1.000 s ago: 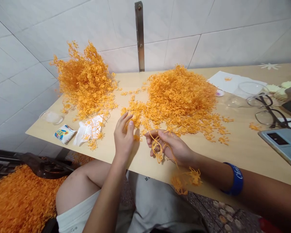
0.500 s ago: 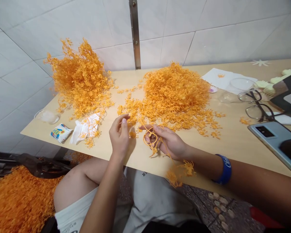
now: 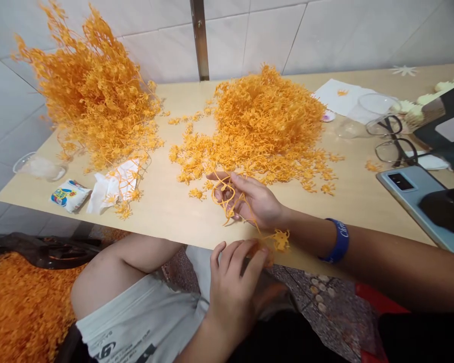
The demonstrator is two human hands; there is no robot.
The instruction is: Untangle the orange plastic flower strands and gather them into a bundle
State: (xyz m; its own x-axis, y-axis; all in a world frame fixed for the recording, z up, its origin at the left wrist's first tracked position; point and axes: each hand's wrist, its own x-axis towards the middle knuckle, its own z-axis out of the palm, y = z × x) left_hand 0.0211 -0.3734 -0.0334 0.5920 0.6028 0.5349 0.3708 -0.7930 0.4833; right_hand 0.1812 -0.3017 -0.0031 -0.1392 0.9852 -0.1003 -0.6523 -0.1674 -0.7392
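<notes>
My right hand [image 3: 259,199] is closed on a thin orange plastic flower sprig [image 3: 282,240], its looped stems wound among the fingers. The sprig's flower heads hang below my right wrist at the table's front edge. My left hand [image 3: 234,282] is beneath them, over my lap, its thumb and forefinger closed round a blurred flower head; the other fingers are curved and a little apart. Just beyond my right hand spreads a heap of loose orange flower heads [image 3: 268,116]. A taller bunch of orange sprigs [image 3: 94,101] stands at the left.
On the table's left lie a small printed packet [image 3: 70,195], crumpled tissue [image 3: 98,194] and a clear plastic cup [image 3: 41,167]. At the right are eyeglasses [image 3: 395,143], a light-blue phone [image 3: 412,201] and white paper [image 3: 344,101]. More orange pieces [image 3: 22,307] fill the lower left.
My left hand has moved down and right, from beside the heap to the hanging flower heads. My right hand keeps the sprig. The view has tilted down slightly.
</notes>
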